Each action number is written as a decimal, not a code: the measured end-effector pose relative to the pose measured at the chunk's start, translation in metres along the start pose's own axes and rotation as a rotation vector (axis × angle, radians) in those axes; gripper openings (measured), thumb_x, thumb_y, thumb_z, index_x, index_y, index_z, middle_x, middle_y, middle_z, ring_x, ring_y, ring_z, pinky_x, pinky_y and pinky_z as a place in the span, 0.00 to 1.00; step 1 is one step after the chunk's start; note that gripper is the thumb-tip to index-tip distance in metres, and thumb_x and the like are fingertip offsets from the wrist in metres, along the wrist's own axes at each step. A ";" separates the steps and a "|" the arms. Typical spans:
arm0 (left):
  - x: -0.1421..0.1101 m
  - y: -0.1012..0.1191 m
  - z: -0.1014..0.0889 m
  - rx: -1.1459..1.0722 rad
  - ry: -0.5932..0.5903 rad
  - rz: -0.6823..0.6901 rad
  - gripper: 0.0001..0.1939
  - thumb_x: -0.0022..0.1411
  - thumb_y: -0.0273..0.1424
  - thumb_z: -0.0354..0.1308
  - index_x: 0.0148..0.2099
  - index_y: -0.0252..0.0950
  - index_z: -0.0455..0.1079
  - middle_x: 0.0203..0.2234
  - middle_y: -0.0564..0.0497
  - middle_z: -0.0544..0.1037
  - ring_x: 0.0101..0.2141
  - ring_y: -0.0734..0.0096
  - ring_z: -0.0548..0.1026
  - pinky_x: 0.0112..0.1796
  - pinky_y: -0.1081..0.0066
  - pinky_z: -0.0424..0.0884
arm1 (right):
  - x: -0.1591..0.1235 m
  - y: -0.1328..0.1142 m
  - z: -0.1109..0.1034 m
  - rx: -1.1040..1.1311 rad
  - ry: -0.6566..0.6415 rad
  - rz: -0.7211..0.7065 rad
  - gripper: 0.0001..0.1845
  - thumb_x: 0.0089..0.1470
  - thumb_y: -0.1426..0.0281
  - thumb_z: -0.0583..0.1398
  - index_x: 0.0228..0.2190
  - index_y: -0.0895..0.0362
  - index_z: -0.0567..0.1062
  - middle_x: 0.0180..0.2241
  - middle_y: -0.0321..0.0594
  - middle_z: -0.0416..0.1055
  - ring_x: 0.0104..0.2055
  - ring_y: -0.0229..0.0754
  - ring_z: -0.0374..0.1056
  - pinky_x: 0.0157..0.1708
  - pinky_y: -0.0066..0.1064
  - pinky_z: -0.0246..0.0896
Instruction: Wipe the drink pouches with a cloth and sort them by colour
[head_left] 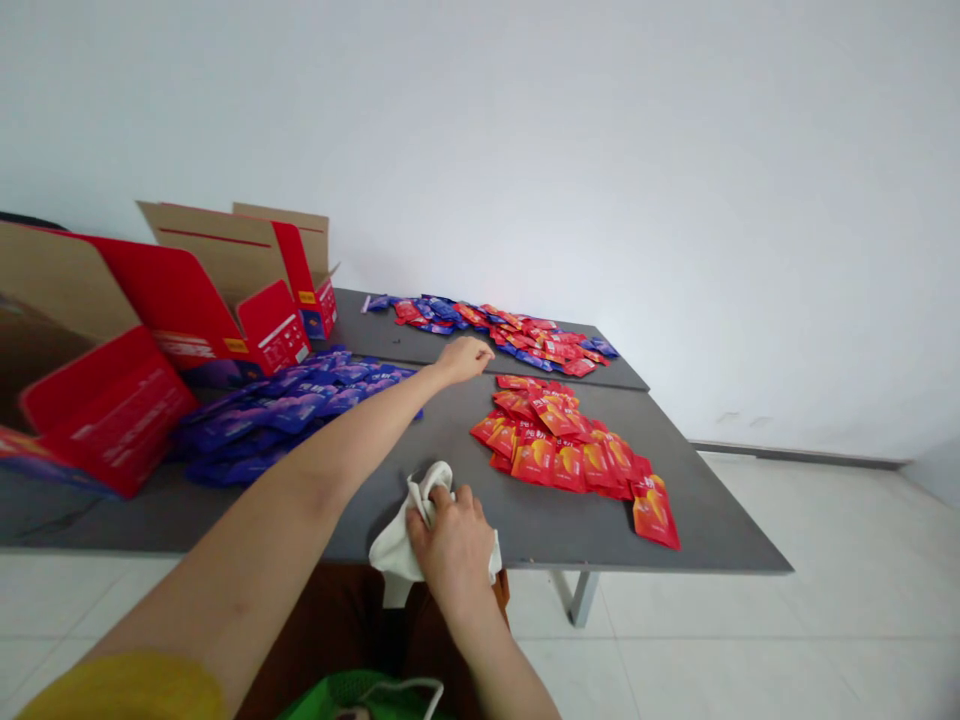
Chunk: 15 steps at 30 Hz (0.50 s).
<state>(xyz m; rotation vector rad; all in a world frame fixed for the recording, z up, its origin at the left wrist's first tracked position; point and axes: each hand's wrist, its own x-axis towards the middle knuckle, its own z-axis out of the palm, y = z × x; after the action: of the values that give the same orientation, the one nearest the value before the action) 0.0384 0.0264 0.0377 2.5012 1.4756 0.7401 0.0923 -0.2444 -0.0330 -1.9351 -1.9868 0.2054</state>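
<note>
My left hand is stretched out over the middle of the dark table, between the mixed heap of sachets at the back and the red ones in front. Its fingers are curled together, and anything inside them is hidden. At the table's front edge, my right hand grips a crumpled white cloth, part of which hangs over the edge. Red and orange sachets lie in overlapping rows to the right of both hands. Under and beside my left forearm spreads a pile of blue-purple sachets.
Open red cardboard boxes with raised flaps stand along the left side; another box sits farther back. A loose heap of red and blue sachets lies near the wall. The grey table ends at a right-hand edge above a tiled floor.
</note>
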 end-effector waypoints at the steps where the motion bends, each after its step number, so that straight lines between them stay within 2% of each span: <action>1: 0.003 -0.014 -0.005 0.027 -0.012 -0.031 0.18 0.62 0.35 0.48 0.47 0.38 0.77 0.28 0.50 0.81 0.35 0.68 0.78 0.36 0.74 0.69 | 0.001 0.000 -0.001 0.010 -0.006 0.008 0.13 0.55 0.57 0.58 0.40 0.49 0.74 0.37 0.42 0.69 0.40 0.48 0.68 0.33 0.33 0.61; 4: 0.009 -0.051 -0.018 0.196 -0.060 -0.131 0.19 0.62 0.33 0.48 0.49 0.40 0.76 0.33 0.50 0.82 0.39 0.69 0.77 0.39 0.76 0.68 | 0.008 0.004 -0.004 0.032 -0.030 0.003 0.12 0.55 0.58 0.59 0.40 0.48 0.74 0.37 0.41 0.69 0.40 0.48 0.69 0.33 0.33 0.61; 7: 0.017 -0.080 -0.026 0.363 -0.092 -0.195 0.18 0.61 0.32 0.49 0.49 0.40 0.76 0.42 0.48 0.80 0.45 0.64 0.75 0.45 0.73 0.67 | 0.020 0.009 -0.007 0.010 -0.037 -0.015 0.12 0.56 0.58 0.59 0.39 0.49 0.75 0.37 0.42 0.70 0.39 0.47 0.69 0.33 0.33 0.62; 10: 0.030 -0.105 -0.031 0.446 -0.117 -0.251 0.18 0.59 0.31 0.50 0.47 0.33 0.76 0.46 0.40 0.78 0.48 0.56 0.73 0.49 0.66 0.65 | 0.030 0.013 -0.007 -0.015 -0.037 -0.007 0.13 0.55 0.58 0.59 0.39 0.50 0.75 0.36 0.43 0.70 0.39 0.48 0.69 0.32 0.32 0.62; 15: 0.064 -0.145 -0.038 0.523 -0.137 -0.420 0.22 0.57 0.33 0.53 0.47 0.21 0.73 0.45 0.30 0.76 0.47 0.49 0.73 0.47 0.61 0.66 | 0.034 0.013 -0.003 0.000 -0.063 0.038 0.10 0.54 0.62 0.60 0.39 0.51 0.75 0.38 0.44 0.70 0.40 0.49 0.69 0.34 0.34 0.63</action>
<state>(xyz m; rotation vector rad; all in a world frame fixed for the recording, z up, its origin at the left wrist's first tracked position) -0.0684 0.1500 0.0401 2.3487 2.2645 0.1148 0.1053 -0.2102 -0.0291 -1.9904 -1.9907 0.2797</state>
